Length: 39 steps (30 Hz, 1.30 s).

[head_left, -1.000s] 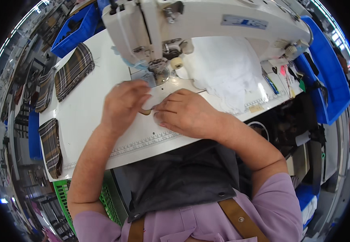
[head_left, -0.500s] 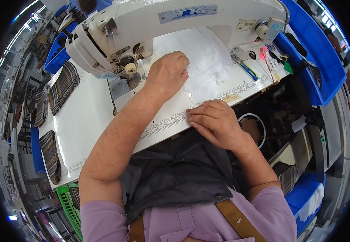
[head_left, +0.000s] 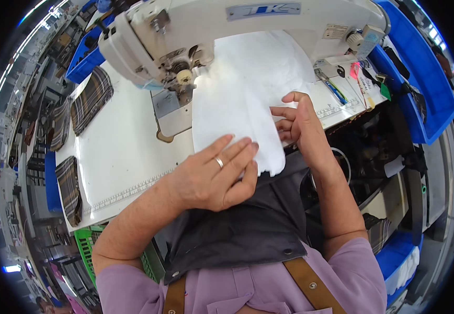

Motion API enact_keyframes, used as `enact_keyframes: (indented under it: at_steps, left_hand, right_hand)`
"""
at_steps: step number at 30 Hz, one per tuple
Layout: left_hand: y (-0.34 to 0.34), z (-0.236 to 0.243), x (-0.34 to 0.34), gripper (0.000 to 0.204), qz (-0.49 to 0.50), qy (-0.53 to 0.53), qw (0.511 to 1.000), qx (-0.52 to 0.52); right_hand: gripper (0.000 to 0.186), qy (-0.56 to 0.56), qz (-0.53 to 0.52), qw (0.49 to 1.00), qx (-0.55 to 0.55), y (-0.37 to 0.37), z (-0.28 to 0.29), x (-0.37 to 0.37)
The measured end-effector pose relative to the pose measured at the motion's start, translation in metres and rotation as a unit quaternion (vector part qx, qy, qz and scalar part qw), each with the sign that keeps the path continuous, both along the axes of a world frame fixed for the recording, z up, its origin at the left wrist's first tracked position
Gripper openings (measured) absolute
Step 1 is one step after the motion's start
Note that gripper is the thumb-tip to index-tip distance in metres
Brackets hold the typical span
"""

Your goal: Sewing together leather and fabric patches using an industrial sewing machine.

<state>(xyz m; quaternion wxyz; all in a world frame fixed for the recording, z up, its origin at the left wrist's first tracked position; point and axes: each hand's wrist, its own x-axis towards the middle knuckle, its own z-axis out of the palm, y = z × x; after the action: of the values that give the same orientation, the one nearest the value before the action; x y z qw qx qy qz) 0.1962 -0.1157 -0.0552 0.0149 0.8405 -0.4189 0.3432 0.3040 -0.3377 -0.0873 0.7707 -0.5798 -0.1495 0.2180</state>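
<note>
A piece of white fabric spreads from under the sewing machine arm down past the table's front edge. Its near end hangs over my dark apron. My left hand, with a ring on one finger, lies against the fabric's near left part, fingers stretched out. Beside the fabric's right edge is my right hand, its fingers apart and slightly bent; whether the fingertips touch the cloth is hard to see. Left of the fabric are the machine's needle area and metal plate.
Dark plaid fabric pieces lie along the table's left side. Small snips and other small tools sit near the machine's base at right. A blue bin stands far right, a green basket below left. A printed ruler strip follows the front edge.
The white fabric has been drawn toward me and spread out, now over the front edge. My left hand came back from under the machine arm; my right hand moved up and right.
</note>
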Motion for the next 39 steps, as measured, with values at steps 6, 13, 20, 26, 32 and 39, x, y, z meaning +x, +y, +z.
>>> enact_keyframes:
  at_steps: [6,13,20,26,32,39]
  left_hand:
    - [0.028,-0.025,-0.072,0.013,0.018,0.054,0.998,0.031]
    - [0.069,-0.041,-0.139,0.028,0.162,0.108,0.980,-0.043]
    - [0.169,0.003,-0.192,0.030,0.476,0.134,0.837,-0.236]
    - [0.290,0.005,-0.244,0.034,0.677,0.148,0.609,-0.387]
    - [0.297,-0.010,-0.228,0.049,0.721,0.176,0.613,-0.269]
    - [0.289,-0.005,-0.209,0.043,0.776,0.179,0.576,-0.184]
  right_hand:
    - [0.037,-0.164,0.143,0.951,-0.220,0.052,0.011,-0.016]
    - [0.025,-0.203,0.193,0.923,-0.264,0.131,0.012,-0.034]
    - [0.026,-0.236,0.154,0.929,-0.241,0.150,-0.005,-0.039]
    - [0.024,-0.222,0.153,0.947,-0.175,0.149,-0.011,-0.041]
    - [0.025,-0.234,0.161,0.946,-0.157,0.147,-0.017,-0.037]
    - [0.023,-0.215,0.170,0.947,-0.165,0.145,-0.012,-0.040]
